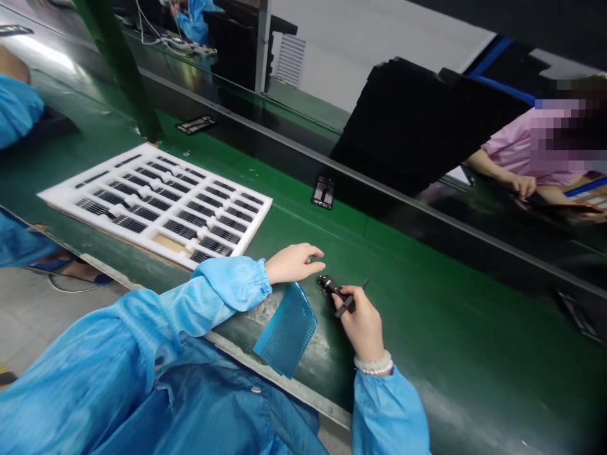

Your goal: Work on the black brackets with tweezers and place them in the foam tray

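My left hand (296, 262) hovers over the green bench with its fingers stretched out and nothing in them. Close to its fingertips is a small black part (328, 282) with metallic spots. My right hand (363, 319) is closed around what looks like black tweezers (346, 306), its fingers at the near end of that small part. A beaded band circles the right wrist. Between my hands, near the bench edge, a shiny blue film sheet (289, 328) lies with rows of small marks on it.
A white foam tray (263, 215) holding several rows of black parts sits to the left. Black phone frames (323, 193) rest along the back rail, with another phone frame (196, 124) farther left. A green post (118, 69) rises behind the tray. Co-workers sit left and across.
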Demonstrator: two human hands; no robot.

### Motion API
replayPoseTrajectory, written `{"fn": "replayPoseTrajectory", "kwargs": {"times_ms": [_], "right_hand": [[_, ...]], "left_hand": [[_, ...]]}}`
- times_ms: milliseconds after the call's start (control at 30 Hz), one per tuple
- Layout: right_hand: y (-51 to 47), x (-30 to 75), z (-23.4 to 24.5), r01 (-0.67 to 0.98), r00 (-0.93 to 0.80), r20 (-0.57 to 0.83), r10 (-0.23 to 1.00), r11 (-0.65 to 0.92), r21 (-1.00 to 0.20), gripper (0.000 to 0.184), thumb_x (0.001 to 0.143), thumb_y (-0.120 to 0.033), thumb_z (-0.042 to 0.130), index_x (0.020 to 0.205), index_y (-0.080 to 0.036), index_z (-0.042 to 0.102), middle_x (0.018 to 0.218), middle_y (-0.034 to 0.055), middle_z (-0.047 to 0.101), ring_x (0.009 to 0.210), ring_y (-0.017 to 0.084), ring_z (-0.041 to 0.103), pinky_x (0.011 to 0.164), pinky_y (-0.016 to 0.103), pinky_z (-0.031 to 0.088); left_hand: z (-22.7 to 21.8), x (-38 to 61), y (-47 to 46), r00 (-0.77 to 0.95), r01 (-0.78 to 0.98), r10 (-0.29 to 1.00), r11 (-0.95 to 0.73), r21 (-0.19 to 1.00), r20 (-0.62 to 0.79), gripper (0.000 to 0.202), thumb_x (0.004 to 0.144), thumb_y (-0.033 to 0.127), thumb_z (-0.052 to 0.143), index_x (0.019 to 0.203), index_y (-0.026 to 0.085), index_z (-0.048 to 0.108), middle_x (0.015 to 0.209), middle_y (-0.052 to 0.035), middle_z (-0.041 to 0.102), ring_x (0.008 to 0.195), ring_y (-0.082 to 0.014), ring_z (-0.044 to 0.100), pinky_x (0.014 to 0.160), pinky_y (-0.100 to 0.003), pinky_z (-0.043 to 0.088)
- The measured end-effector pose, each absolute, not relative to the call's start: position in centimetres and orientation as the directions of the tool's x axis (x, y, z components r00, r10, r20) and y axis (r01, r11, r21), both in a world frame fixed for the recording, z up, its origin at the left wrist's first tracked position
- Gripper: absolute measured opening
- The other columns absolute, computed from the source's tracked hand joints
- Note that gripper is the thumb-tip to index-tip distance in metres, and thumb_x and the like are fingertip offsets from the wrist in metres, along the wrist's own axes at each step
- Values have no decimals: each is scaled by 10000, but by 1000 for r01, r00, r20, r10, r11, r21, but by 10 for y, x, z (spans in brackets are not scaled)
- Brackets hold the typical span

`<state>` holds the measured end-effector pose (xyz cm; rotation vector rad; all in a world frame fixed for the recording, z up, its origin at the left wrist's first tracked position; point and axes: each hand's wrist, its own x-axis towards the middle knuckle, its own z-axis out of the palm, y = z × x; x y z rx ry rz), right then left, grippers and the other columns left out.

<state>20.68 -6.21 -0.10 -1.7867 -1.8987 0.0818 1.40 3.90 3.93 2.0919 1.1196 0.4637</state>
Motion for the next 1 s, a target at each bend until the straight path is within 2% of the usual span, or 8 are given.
{"fn": "replayPoseTrajectory", "kwargs": {"times_ms": [100, 233, 367, 533, 733, 833, 900, 1000], "right_hand": [[-68, 191, -9, 975, 21, 374, 927, 63, -212, 173, 885, -378, 501, 912, -219, 561, 811, 54, 666, 726, 200, 648, 547, 260, 445], [-66, 181, -7, 992, -86, 360, 929, 112, -52, 138, 882, -324, 510, 946, -206, 542, 776, 68, 629, 751, 224, 605, 540, 274, 411], [-58, 182, -4, 989, -133, 355, 926, 148, -15, 113, 851, -129, 447, 906, -189, 525, 728, 71, 600, 703, 223, 560, 576, 291, 399], [-49, 188, -9, 973, -208, 368, 906, 229, -13, 94, 835, -123, 449, 869, -179, 516, 720, 61, 590, 675, 205, 561, 593, 286, 420], [-51, 199, -7, 937, -312, 440, 842, 350, -6, 155, 862, -123, 401, 951, -175, 517, 839, 79, 631, 732, 188, 606, 645, 273, 470], [-51, 203, -2, 896, -407, 515, 755, 438, 66, 215, 865, -106, 379, 1019, -159, 520, 976, 117, 643, 821, 207, 625, 657, 280, 484], [-48, 202, 2, 880, -440, 546, 713, 463, 106, 203, 884, -130, 384, 1031, -151, 523, 1047, 135, 638, 827, 217, 627, 624, 284, 480], [-44, 193, 12, 805, -516, 586, 625, 588, 81, 171, 920, -225, 414, 1029, -153, 525, 1082, 137, 638, 872, 221, 635, 671, 294, 492]], "left_hand": [[36, 21, 38, 612, 611, 791, -448, 653, -29, 347, 883, 305, 498, 1175, 140, 591, 1156, -73, 642, 979, -194, 630, 890, -322, 492], [29, 30, 35, 711, 619, 701, -586, 524, -57, 409, 835, 130, 495, 1241, 142, 541, 1283, -89, 567, 1142, -228, 549, 979, -355, 438], [27, 43, 34, 801, 574, 590, -711, 406, -101, 412, 801, 102, 536, 1210, 151, 559, 1212, -92, 600, 1123, -234, 536, 973, -340, 431], [32, 60, 40, 831, 556, 514, -769, 315, -210, 243, 799, 213, 595, 1019, 120, 644, 1077, -148, 619, 1058, -288, 566, 887, -366, 471], [48, 62, 46, 832, 551, 468, -757, 351, -298, 361, 840, 250, 556, 1150, 67, 564, 1152, -193, 588, 1071, -300, 577, 863, -371, 481], [63, 52, 46, 849, 523, 395, -729, 442, -351, 414, 877, 366, 532, 1209, 120, 537, 1106, -98, 644, 977, -213, 632, 795, -270, 507], [72, 43, 44, 860, 506, 373, -713, 485, -349, 388, 917, 349, 482, 1252, 156, 514, 1183, -52, 619, 1037, -165, 609, 844, -216, 484], [79, 20, 36, 846, 534, 425, -690, 489, -323, 381, 944, 254, 430, 1294, 109, 467, 1243, -94, 563, 1147, -176, 544, 945, -231, 433]]}}
